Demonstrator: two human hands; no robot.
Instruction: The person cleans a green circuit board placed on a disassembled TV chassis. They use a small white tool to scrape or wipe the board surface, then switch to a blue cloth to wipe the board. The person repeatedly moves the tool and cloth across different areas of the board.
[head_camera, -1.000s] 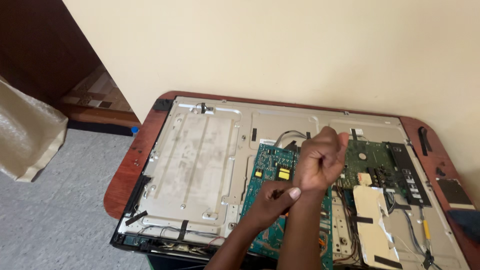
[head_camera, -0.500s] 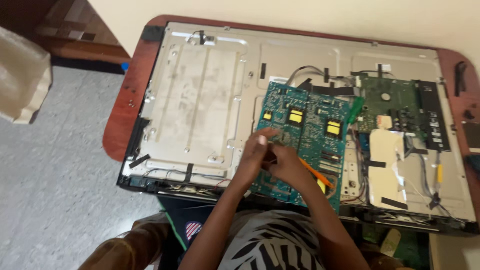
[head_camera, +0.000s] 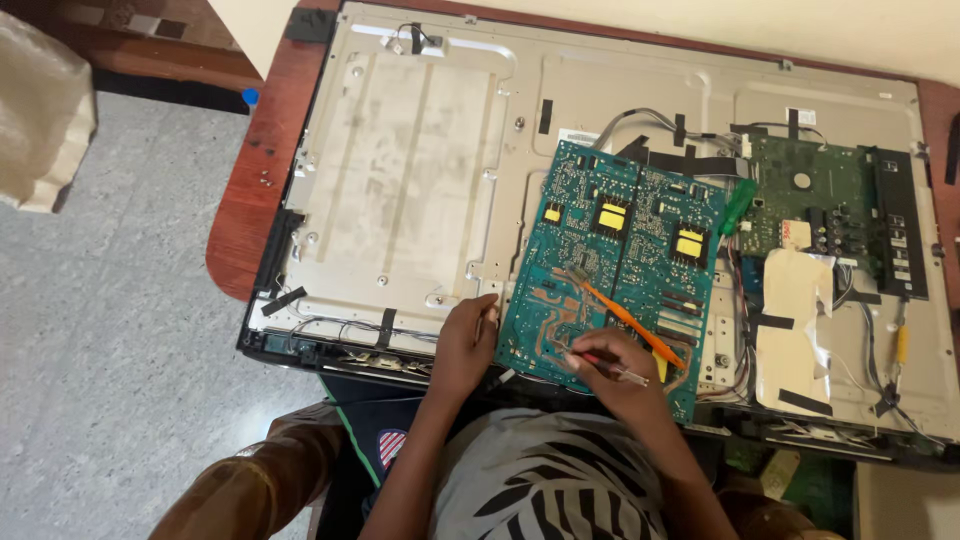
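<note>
A teal circuit board (head_camera: 600, 250) with yellow parts lies on the open metal back of a flat screen (head_camera: 420, 180). My left hand (head_camera: 465, 345) rests at the board's lower left corner, with its fingertips on the board's edge. Over the board's lower middle, my right hand (head_camera: 612, 375) is closed around a thin tool with a clear and red shaft (head_camera: 615, 370). A slim orange tool (head_camera: 630, 322) slants across the board just above that hand, its tip touching the board; whether the hand also grips it I cannot tell.
A green board (head_camera: 815, 205) with black connectors sits at the right, with bundled wires and a taped cream sheet (head_camera: 795, 310) below it. The screen lies on a red-brown wooden table (head_camera: 250, 190). Grey floor and a beige sack (head_camera: 40, 110) are at the left.
The view has dropped and moved closer over the screen. My right hand came down from a raised fist onto the teal board with the tools. My left hand shifted to the board's left edge.
</note>
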